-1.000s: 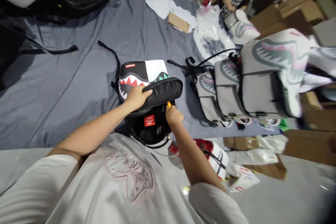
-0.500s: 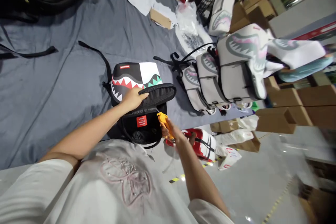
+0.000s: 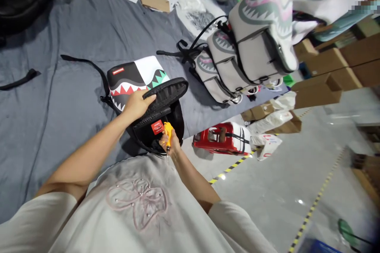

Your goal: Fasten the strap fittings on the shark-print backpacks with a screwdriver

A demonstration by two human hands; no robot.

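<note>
Big grey cloth-covered desk (image 3: 89, 31) spans the view, rows of grey backpacks w/ pink-and-grey shark-mouth print (image 3: 261, 35) along its R side. Smaller black-and-white fabric backpack w/ red-and-green shark teeth (image 3: 133, 75) lies at the near edge of the desk, top open, black lining showing. L hand (image 3: 137, 104) has fingers & thumb clamped on its raised black flap (image 3: 169, 93), over the printed front. Small red square label (image 3: 157, 127) sits inside on the lining. R hand (image 3: 170, 141), fingers closed round a yellow plastic-handled tool w/ thin metal shaft (image 3: 168, 132), is at the opening, just beside the label; shaft points toward the wearer's shirt. Red-and-white bag w/ black straps (image 3: 222, 138) is on the floor, R of the desk edge.
</note>
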